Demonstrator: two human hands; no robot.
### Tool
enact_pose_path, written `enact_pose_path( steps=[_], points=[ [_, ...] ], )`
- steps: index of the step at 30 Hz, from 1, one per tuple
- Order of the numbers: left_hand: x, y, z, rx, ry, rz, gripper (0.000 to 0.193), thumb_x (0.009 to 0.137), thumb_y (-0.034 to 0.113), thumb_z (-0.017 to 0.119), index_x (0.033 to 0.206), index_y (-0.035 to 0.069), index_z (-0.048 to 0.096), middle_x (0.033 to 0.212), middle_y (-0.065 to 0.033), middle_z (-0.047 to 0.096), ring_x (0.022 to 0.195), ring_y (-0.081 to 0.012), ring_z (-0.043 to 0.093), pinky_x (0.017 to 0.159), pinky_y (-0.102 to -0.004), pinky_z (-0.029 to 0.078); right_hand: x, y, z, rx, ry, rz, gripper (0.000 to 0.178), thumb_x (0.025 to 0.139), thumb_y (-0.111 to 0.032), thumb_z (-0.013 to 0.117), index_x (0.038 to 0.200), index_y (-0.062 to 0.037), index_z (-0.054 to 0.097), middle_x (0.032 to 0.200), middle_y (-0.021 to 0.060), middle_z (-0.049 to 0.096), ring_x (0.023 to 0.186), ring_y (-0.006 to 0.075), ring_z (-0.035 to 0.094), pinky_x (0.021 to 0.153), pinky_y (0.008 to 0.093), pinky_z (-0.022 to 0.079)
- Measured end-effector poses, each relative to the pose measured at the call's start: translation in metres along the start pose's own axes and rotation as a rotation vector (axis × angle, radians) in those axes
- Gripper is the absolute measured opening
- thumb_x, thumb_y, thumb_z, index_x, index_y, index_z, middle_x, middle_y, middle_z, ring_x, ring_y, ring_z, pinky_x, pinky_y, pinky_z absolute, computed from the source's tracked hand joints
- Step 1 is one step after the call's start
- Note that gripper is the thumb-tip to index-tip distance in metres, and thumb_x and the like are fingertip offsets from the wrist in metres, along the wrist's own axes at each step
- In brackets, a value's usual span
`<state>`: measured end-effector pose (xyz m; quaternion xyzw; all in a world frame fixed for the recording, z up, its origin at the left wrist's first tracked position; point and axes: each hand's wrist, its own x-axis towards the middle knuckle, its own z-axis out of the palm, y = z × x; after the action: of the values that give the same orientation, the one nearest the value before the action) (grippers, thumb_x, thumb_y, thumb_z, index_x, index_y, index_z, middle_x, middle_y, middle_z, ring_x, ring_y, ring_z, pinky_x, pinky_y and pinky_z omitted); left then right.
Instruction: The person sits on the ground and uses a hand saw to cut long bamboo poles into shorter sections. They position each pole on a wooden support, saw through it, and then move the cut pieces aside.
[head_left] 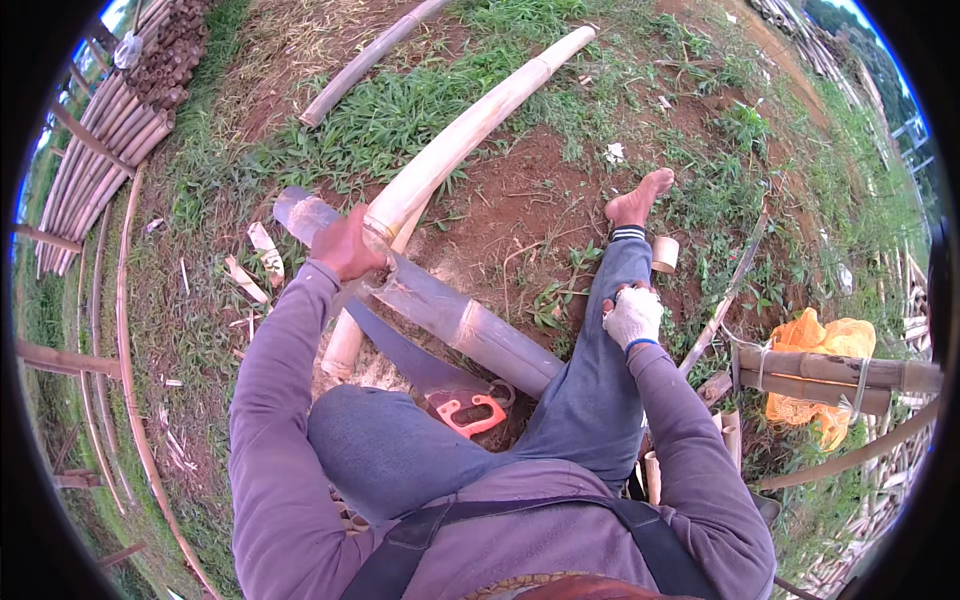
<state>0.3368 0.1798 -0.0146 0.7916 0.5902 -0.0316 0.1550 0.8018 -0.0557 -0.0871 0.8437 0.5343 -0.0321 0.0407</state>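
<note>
My bare left hand [350, 245] is closed at the near end of a long pale bamboo pole [480, 120], where it lies over a notched dark bamboo pole [430, 300]. That dark pole slants down toward my legs. Beneath it is a handsaw [468, 412] with an orange handle, its dark blade pointing up and left toward the pole. My right hand [634, 316], in a white knit glove with bare fingertips, lies against the shin of my outstretched leg [590, 370]. Its fingers are curled; whether they pinch the trouser cloth or something small is hidden.
A short bamboo ring [664, 254] sits beside my ankle. Bamboo offcuts [265, 252] lie left of the dark pole. Another pole [370, 60] rests on the grass ahead. To the right, an orange net bag [820, 340] hangs at a tied bamboo rail [900, 377]. Stacked poles [105, 145] stand far left.
</note>
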Motion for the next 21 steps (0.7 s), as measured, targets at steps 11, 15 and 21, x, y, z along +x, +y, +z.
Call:
enact_pose_path(
  steps=[11,15,21],
  points=[
    [-0.392,-0.196,-0.100,0.234,0.103,-0.270,0.092,0.076,0.022,0.090,0.158,0.013,0.049,0.141,-0.0157,0.070,0.134,-0.0375,0.064,0.119,-0.0547,0.041,0.005,0.009,0.021,0.020,0.017,0.001,0.038,0.093,-0.035,0.081,0.122,-0.0099,0.079,0.138,0.0196,0.071,0.122,0.0399,0.071,0.103,0.0515,0.058],
    [-0.532,-0.275,-0.051,0.455,0.156,-0.559,0.089,0.080,0.021,0.090,0.159,0.016,0.048,0.145,-0.0104,0.068,0.143,-0.0318,0.059,0.125,-0.0569,0.033,0.009,0.007,0.022,-0.022,-0.016,0.012,0.041,0.094,-0.036,0.080,0.125,-0.0094,0.078,0.133,0.0199,0.073,0.122,0.0396,0.072,0.104,0.0513,0.057],
    [-0.594,-0.315,0.020,0.490,-0.012,-1.122,0.107,0.077,0.034,0.093,0.168,0.030,0.037,0.176,-0.0113,0.034,0.161,-0.0434,0.033,0.130,-0.0688,0.024,0.011,-0.002,0.022,-0.028,-0.054,0.011,0.041,0.095,-0.034,0.079,0.127,-0.0094,0.077,0.132,0.0214,0.073,0.123,0.0408,0.071,0.105,0.0507,0.056]
  ],
)
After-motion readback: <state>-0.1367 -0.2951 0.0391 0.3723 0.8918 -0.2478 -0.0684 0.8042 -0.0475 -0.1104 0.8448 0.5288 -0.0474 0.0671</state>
